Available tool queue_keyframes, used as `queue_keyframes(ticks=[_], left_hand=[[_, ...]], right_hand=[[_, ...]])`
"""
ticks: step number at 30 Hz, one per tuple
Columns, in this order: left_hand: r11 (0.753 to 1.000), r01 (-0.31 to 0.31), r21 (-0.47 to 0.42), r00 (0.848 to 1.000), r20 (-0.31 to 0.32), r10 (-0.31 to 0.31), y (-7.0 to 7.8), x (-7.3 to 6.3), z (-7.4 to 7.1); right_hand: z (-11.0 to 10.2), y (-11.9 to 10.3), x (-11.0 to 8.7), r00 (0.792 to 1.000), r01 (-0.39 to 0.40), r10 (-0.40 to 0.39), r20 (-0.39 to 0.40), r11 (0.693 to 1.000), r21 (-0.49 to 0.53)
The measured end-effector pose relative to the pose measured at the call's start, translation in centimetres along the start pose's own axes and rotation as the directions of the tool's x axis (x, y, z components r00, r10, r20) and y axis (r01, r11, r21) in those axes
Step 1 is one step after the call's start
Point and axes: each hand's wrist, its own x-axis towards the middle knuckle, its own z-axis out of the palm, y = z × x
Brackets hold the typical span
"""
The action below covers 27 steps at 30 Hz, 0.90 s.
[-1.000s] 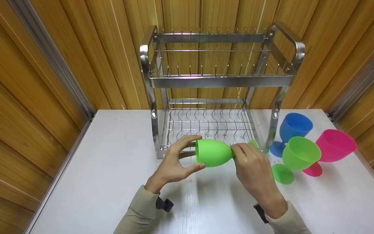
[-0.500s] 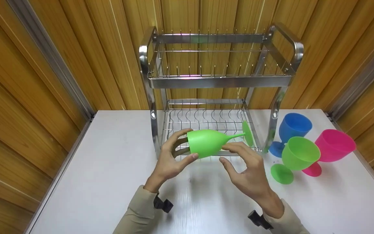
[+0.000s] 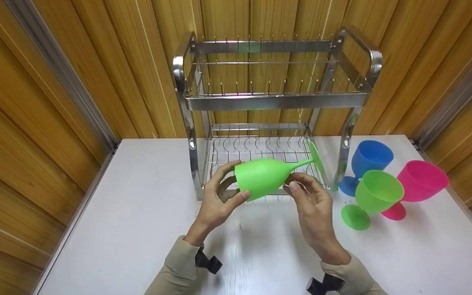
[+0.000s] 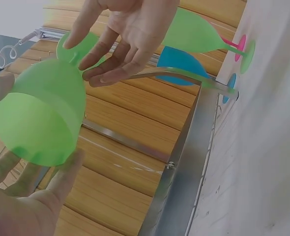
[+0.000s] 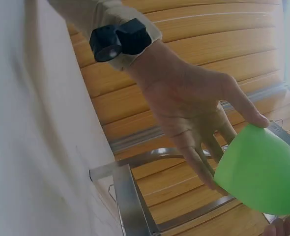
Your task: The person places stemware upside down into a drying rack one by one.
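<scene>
A green plastic goblet [image 3: 262, 177] lies tilted in the air in front of the rack, its mouth to the left and its foot up to the right. My left hand [image 3: 214, 204] grips it by the rim, thumb on the near side and fingers on the far side; the left wrist view shows the fingers round the goblet's rim [image 4: 44, 152]. Beside the narrow end of the bowl, below the stem, is my right hand [image 3: 312, 211], its fingers loosely bent. Whether its fingertips touch the goblet I cannot tell.
A two-tier metal dish rack [image 3: 277, 101] stands at the back of the white table [image 3: 146, 229]. To its right stand a blue goblet [image 3: 371, 157], another green goblet [image 3: 379, 190] and a pink goblet [image 3: 423, 181]. Wood-panelled walls enclose the table.
My right hand has let go of the goblet's stem and opened its fingers. The goblet has shifted slightly left and its foot has swung upward, still held by my left hand.
</scene>
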Motion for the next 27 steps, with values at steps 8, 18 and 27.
queue_keyframes(ticks=[8, 18, 27], left_hand=[[1.0, 0.018, -0.025, 0.998, 0.061, -0.016, -0.3, -0.4, 0.9], [0.998, 0.051, -0.048, 0.996, 0.073, -0.047, -0.8, -0.5, 1.4], [0.996, 0.067, -0.055, 0.995, 0.082, -0.062, -1.1, -0.4, 1.5]], right_hand=[[-0.6, -0.3, 0.5, 0.998, -0.059, 0.063, -0.001, 0.941, 0.333], [-0.9, -0.6, 0.5, 0.99, -0.091, 0.128, -0.065, 0.908, 0.408], [-1.3, -0.6, 0.8, 0.98, -0.09, 0.149, -0.134, 0.924, 0.373]])
